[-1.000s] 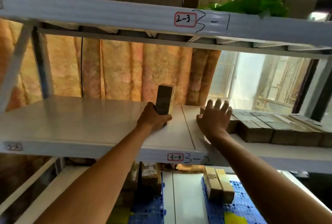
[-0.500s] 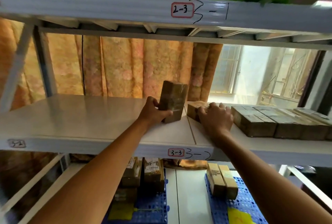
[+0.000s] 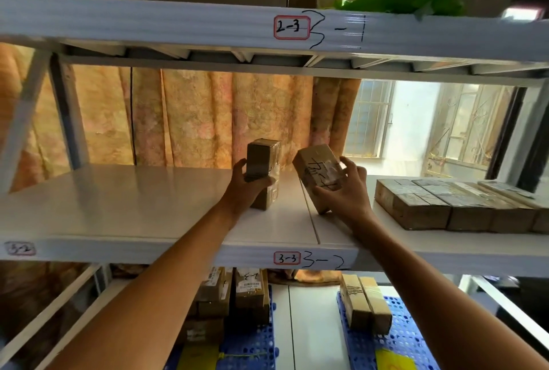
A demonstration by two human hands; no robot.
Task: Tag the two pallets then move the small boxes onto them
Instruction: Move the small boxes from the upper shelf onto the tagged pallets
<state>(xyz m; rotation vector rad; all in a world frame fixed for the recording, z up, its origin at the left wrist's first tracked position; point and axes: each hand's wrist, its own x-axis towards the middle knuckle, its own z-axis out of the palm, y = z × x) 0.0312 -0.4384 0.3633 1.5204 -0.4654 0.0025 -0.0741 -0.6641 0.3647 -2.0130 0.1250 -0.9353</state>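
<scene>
shelf (image 3: 118, 209): middle white deck, tagged "3-3" on its front lip, used as the landmark below.
left hand (image 3: 248, 184): wrapped around a small brown box (image 3: 263, 169), stood on end on the shelf, just left of the deck seam.
right hand (image 3: 346, 188): fingers and thumb curled round a second box (image 3: 319, 175), tilted, only its lower corner touching the shelf right of the seam.
change: half a second back that second box lay flat by the row with the right hand just landing on it; a second back the hand was flat and spread. now tipped up and nearly off the deck. left box barely shifted, already upright back then.
remaining stock (image 3: 445, 206): row of flat boxes further right on the same shelf, well apart from both hands.
left pallet (image 3: 252, 349): blue, below the shelf, already loaded with a pile of boxes, yellow tag (image 3: 199, 357) at its near edge.
right pallet (image 3: 407, 337): blue, below the shelf to the right, two boxes standing on it, yellow tag (image 3: 393, 360) too.
meaning: tagging looks done, moving half underway. probably one box per hand ready to drop down onto the pallets, with plenty of row left after.
watch out: tilted box gripped near one end, could slip on the way down.
</scene>
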